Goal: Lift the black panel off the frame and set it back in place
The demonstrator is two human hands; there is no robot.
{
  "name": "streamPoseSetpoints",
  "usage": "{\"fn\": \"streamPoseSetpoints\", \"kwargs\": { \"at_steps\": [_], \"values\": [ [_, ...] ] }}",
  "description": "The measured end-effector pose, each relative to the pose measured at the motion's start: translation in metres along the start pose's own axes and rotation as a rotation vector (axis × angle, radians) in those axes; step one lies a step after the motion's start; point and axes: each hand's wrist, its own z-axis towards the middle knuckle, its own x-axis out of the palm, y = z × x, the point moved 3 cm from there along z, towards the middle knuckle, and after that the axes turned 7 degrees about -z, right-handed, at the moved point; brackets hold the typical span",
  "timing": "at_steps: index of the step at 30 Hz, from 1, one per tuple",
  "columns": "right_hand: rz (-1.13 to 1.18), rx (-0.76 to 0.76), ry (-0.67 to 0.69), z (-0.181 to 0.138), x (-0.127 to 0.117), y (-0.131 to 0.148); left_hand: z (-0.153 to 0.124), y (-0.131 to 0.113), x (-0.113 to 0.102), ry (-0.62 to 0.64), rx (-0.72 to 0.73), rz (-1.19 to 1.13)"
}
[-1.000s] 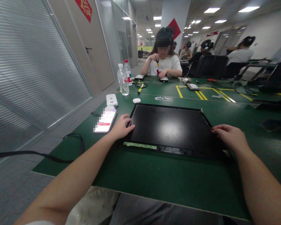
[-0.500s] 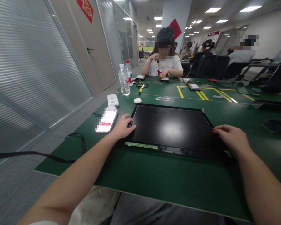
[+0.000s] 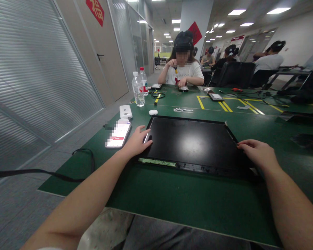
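Centre of the frame holds a flat black rectangular display panel (image 3: 190, 142), lying on the green-matted desk (image 3: 187, 201). I see my left hand (image 3: 137, 142) released, palm down, with its fingers spread on the panel's left edge. My right hand (image 3: 258, 154) drapes over the right edge, and I cannot tell whether it grips. A lit white-cased smartphone (image 3: 118, 134) lies just left of the left hand.

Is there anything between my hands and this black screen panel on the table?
Nothing visible. The left hand rests on the left edge of the black panel, and the right hand on its right edge. The phone lies beyond the left hand, off the panel.
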Motion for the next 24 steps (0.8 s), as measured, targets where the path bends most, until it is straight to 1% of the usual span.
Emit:
{"fn": "streamPoseSetpoints", "kwargs": {
  "at_steps": [2, 3, 6, 9, 12, 15, 19, 24],
  "values": [
    [-0.005, 0.005, 0.006, -0.001, -0.001, 0.001, -0.002, -0.003, -0.004, 0.028, 0.077, 0.03],
    [-0.004, 0.005, 0.004, -0.001, -0.001, 0.001, -0.003, -0.005, -0.005, 0.064, 0.127, 0.044],
    [0.014, 0.0, -0.006, -0.002, -0.001, -0.001, -0.006, -0.013, -0.012, 0.215, 0.278, 0.017],
    [0.043, -0.004, -0.011, -0.001, 0.001, -0.003, -0.01, -0.019, -0.017, 0.346, 0.36, -0.025],
    [0.064, -0.016, -0.026, 0.001, 0.002, -0.005, -0.012, -0.022, -0.021, 0.408, 0.368, -0.019],
    [0.048, -0.009, -0.01, 0.002, 0.004, -0.006, -0.013, -0.023, -0.024, 0.438, 0.331, -0.01],
    [0.027, -0.018, 0.009, 0.003, 0.005, -0.008, -0.013, -0.026, -0.027, 0.441, 0.27, -0.037],
    [0.046, -0.032, -0.037, 0.006, 0.007, -0.011, -0.014, -0.029, -0.026, 0.449, 0.26, -0.114]
  ]
}}
